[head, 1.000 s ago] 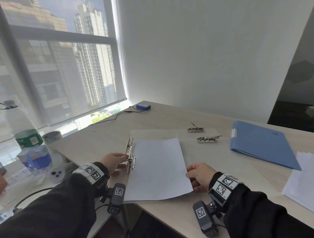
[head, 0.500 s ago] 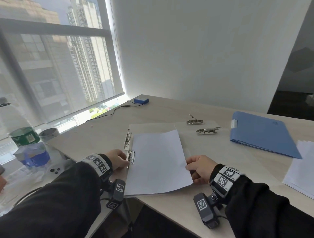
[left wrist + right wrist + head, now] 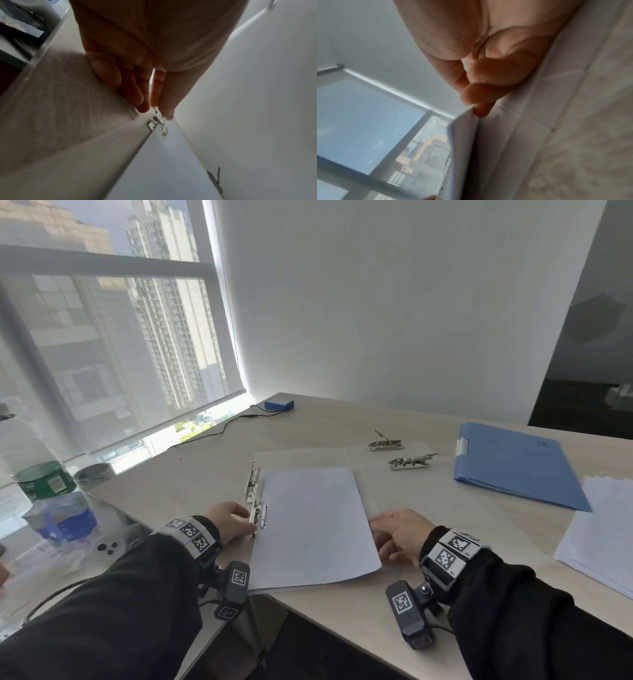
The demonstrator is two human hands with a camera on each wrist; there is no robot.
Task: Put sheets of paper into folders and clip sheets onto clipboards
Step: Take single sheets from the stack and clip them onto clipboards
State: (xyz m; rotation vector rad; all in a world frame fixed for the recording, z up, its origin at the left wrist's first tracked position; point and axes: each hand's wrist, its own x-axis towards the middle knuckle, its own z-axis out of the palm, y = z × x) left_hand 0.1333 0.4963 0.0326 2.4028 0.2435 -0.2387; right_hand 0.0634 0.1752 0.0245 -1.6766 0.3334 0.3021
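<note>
A white sheet [image 3: 315, 525] lies on an open, see-through folder [image 3: 301, 457] at the table's near edge. Along the folder's left side sit two metal clips, a far one [image 3: 251, 482] and a near one [image 3: 259, 513]. My left hand [image 3: 236, 518] is at the near clip [image 3: 158, 124], and in the left wrist view its thumb and forefinger [image 3: 142, 106] pinch the clip's end beside the sheet [image 3: 163, 169]. At the sheet's right edge, my right hand [image 3: 387, 529] pinches the paper [image 3: 464, 142] between thumb and finger [image 3: 481, 112] and lifts that edge slightly.
Two more metal clips [image 3: 385, 444] [image 3: 411, 462] sit on the folder's right half. A shut blue folder [image 3: 513, 463] and a stack of white paper [image 3: 599, 539] lie to the right. A blue box [image 3: 279, 404] with a cable sits far back; bottles [image 3: 48, 481] stand left.
My left hand has slid onto the near clip, and its fingers now pinch it. The right hand keeps its hold on the sheet's right edge. The head view has tilted slightly.
</note>
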